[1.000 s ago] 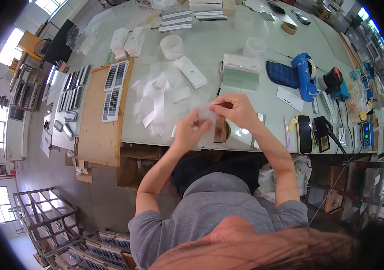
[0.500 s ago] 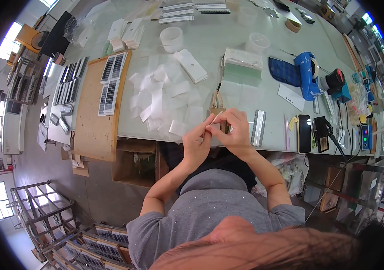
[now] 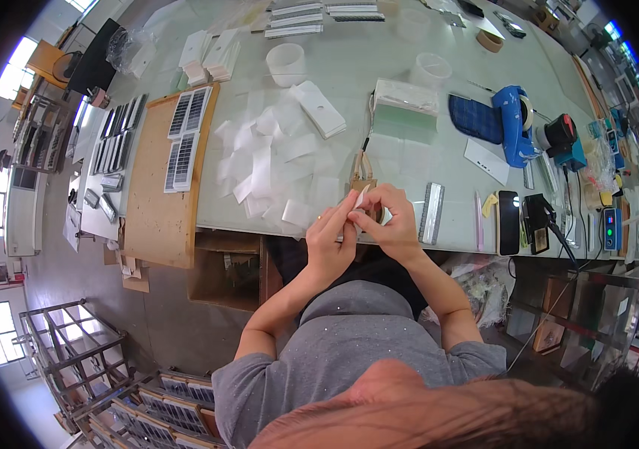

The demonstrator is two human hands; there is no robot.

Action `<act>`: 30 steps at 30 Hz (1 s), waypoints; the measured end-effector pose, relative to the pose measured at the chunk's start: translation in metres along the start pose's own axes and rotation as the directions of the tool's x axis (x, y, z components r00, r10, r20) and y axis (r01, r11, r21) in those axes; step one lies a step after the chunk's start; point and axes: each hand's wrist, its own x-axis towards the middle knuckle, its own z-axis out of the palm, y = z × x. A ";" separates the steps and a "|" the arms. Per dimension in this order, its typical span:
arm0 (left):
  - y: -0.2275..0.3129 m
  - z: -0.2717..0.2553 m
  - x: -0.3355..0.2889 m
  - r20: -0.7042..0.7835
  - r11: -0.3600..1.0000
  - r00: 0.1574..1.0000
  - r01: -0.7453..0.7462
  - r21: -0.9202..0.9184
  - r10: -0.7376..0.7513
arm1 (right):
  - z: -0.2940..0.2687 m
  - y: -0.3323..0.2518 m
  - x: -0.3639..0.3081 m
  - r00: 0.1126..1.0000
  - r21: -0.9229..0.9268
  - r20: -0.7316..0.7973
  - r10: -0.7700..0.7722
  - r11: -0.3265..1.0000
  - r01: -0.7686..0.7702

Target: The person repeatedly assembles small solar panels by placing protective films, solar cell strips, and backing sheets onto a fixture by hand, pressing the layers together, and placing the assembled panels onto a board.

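A thin white film-like piece (image 3: 362, 197) sits pinched between the fingertips of both hands just inside the table's near edge; my fingers cover most of it. My left hand (image 3: 331, 236) is closed, with thumb and fingers meeting those of the other hand. From the other side, my right hand (image 3: 390, 218) grips the piece with thumb and forefinger. Right behind the fingertips lies a brown block (image 3: 364, 184) with a looped cord leading away from it. Many loose translucent white film pieces (image 3: 261, 161) are heaped to the left of the hands.
A clear ruler (image 3: 432, 213) lies right of my hands, then a phone (image 3: 508, 223) and a blue tape dispenser (image 3: 514, 131). Left, a wooden board (image 3: 156, 179) bears small dark gridded panels (image 3: 182, 156). A white plate stack (image 3: 318, 110) and tape rolls (image 3: 286, 64) stand farther back.
Both hands have shifted very slightly, and the left fingers have curled more. More of the white piece now shows above the fingertips.
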 end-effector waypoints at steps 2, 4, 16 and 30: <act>0.002 -0.001 0.001 -0.014 0.999 0.999 -0.043 0.024 0.043 | 0.000 0.001 0.000 1.000 0.000 0.005 0.003 1.000 -0.003; 0.004 -0.003 0.001 0.015 1.000 1.000 0.007 0.005 -0.007 | -0.001 0.001 -0.001 1.000 -0.001 0.010 0.006 1.000 -0.006; -0.011 -0.003 0.002 -0.053 0.967 0.976 -0.199 0.161 0.209 | -0.004 -0.003 -0.003 0.997 0.078 0.078 0.029 0.996 -0.035; -0.010 -0.005 0.000 -0.045 0.947 0.961 -0.259 0.192 0.272 | -0.007 -0.007 -0.007 0.995 0.120 0.051 0.090 0.988 -0.095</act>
